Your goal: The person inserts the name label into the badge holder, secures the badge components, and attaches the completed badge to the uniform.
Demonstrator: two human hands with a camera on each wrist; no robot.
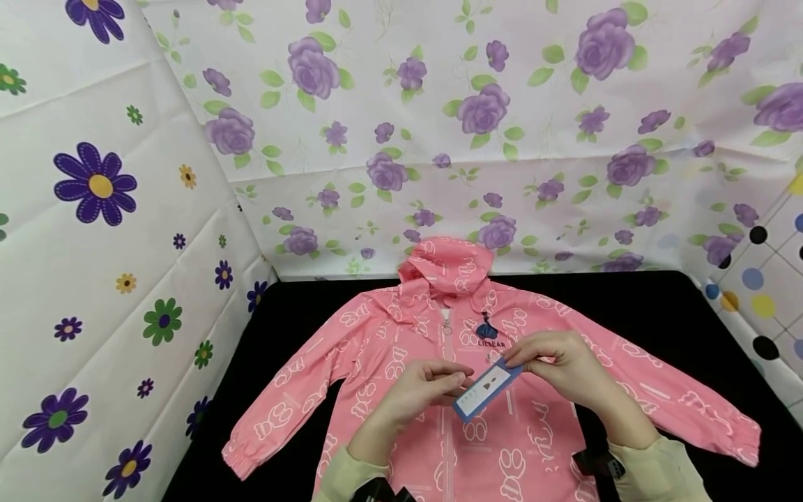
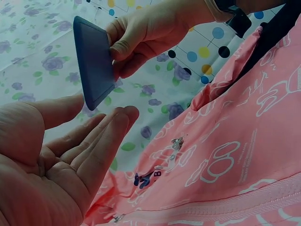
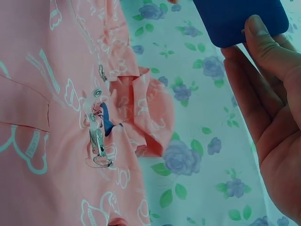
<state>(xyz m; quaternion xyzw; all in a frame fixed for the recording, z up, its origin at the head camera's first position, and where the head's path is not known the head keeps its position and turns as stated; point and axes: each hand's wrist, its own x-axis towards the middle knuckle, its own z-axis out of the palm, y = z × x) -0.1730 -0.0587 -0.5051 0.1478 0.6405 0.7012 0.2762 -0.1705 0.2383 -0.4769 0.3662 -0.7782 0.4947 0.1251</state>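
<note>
My right hand (image 1: pixel 567 362) pinches one end of a flat blue badge holder (image 1: pixel 488 389), thumb on one face and fingers behind. A white card with small print shows in its front, tilted above the jacket. My left hand (image 1: pixel 423 390) is beside the holder's other end, fingers extended; in the left wrist view its thumb tip is right at the holder's lower edge. Below lies a pink hooded jacket (image 1: pixel 414 432) with white outline prints, front up, zipper closed. On its chest, near a dark blue figure and lettering, a metal badge clip (image 3: pixel 97 141) with a clear strap shows in the right wrist view.
The jacket's sleeves (image 1: pixel 684 401) spread to both sides over a black tabletop (image 1: pixel 602 293). Behind stands a white sheet (image 1: pixel 426 188) with purple roses. A daisy-print sheet (image 1: pixel 125 279) is on the left, a dotted one (image 1: pixel 768 286) on the right.
</note>
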